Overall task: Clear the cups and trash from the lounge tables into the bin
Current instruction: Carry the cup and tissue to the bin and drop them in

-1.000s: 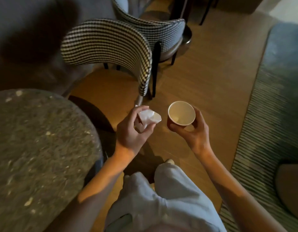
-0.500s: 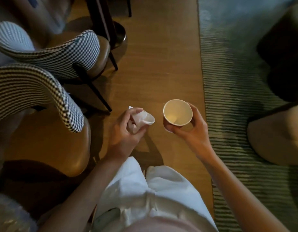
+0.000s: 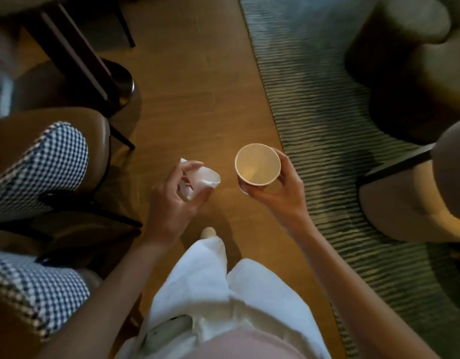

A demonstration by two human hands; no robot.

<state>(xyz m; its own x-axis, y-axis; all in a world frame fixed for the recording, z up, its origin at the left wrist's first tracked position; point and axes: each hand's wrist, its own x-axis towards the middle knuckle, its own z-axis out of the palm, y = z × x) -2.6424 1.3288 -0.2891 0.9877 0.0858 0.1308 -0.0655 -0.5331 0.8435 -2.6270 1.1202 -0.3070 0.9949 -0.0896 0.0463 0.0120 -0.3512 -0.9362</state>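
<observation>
My right hand (image 3: pixel 280 195) holds an upright paper cup (image 3: pixel 257 164) by its side, mouth up, with only a trace of liquid at the bottom. Left of it, my left hand (image 3: pixel 172 200) is closed around a crumpled white napkin (image 3: pixel 204 177), part of which sticks out past my fingers. Both are held at waist height over the wooden floor, a short gap apart. No bin is in view.
Two houndstooth-backed chairs (image 3: pixel 47 161) with brown seats stand on my left. A dark table leg and round base (image 3: pixel 120 84) lie beyond them. A striped rug (image 3: pixel 327 125) covers the floor on the right, with upholstered seats (image 3: pixel 410 203) on it. A strip of wooden floor (image 3: pixel 197 86) runs ahead.
I have turned right and stepped away from the speckled table, which has left the view; the chairs slid to the left and the rug came in. Both hands keep their hold.
</observation>
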